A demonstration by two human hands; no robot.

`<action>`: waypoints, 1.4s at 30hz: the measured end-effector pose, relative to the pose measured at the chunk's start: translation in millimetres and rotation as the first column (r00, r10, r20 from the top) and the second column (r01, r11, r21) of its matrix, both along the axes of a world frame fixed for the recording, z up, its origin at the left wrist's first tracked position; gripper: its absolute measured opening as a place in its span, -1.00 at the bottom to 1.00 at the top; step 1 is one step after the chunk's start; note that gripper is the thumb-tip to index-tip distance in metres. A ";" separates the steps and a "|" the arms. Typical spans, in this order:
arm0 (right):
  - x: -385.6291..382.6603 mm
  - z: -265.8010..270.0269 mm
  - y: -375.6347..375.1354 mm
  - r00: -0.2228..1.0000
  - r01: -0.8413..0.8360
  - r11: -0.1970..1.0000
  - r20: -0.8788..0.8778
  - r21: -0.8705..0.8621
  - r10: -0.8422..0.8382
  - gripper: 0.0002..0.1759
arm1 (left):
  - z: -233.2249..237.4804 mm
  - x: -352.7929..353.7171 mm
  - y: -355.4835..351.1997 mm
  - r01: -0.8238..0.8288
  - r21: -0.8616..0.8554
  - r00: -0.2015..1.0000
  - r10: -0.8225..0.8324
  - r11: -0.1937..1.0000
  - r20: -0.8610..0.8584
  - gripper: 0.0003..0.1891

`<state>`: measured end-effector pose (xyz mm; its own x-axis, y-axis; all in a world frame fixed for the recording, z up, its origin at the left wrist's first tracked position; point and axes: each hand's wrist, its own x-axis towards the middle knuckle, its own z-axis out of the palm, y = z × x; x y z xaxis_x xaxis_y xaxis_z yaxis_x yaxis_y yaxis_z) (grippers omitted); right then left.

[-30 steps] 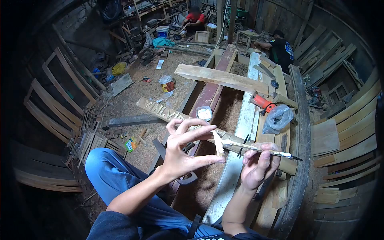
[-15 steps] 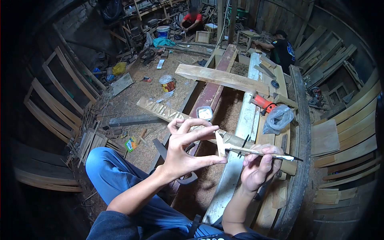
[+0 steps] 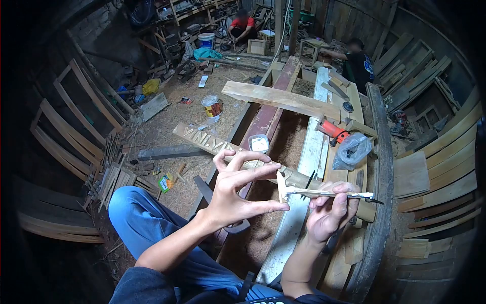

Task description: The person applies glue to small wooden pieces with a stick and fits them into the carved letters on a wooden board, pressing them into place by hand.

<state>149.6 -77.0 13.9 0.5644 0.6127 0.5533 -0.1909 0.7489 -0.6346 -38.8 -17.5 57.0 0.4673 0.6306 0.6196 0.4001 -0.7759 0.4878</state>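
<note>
A small pale wooden piece (image 3: 281, 187) is pinched between the thumb and index finger of my left hand (image 3: 235, 187), its other fingers curled above. My right hand (image 3: 331, 210) grips a thin stick (image 3: 324, 192) smeared with white along its length. The stick's left tip meets the wooden piece, where a white blob shows. Behind my hands, a long board with raised wooden letters (image 3: 210, 142) lies across the beams, partly hidden by my left hand. A small tub of white paste (image 3: 258, 144) stands beside that board.
An orange power tool (image 3: 332, 130) and a clear plastic bag (image 3: 352, 151) lie at right on the bench. A plank (image 3: 281, 99) crosses the beams further back. A labelled can (image 3: 211, 105) stands on the shavings-covered floor. Two people (image 3: 243, 28) work at the back.
The wooden piece and my left fingertips have shifted slightly right and down. The stick has turned a little in my right hand, its tip still at the piece.
</note>
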 end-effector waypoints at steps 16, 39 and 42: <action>-0.5 5.7 0.8 0.998 0.009 0.996 -0.069 -0.087 -0.015 -0.79 | 0.4 0.8 -1.4 -0.018 0.128 1.000 0.021 0.992 -0.023 -0.25; -7.9 0.1 1.2 0.987 -0.010 0.975 -0.161 -0.220 -0.027 -0.83 | 0.4 -1.8 -6.5 -0.147 0.265 0.989 0.145 0.953 0.027 -0.21; -7.6 2.6 1.7 0.986 -0.041 0.978 -0.169 -0.203 0.006 -0.82 | -0.3 -2.2 -6.4 -0.158 0.263 0.987 0.157 0.952 0.024 -0.20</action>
<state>142.0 -75.3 16.5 0.6222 0.7172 0.3138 -0.3231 0.6004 -0.7315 -41.0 -23.8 56.8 0.3734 0.5104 0.7746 0.5265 -0.8041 0.2761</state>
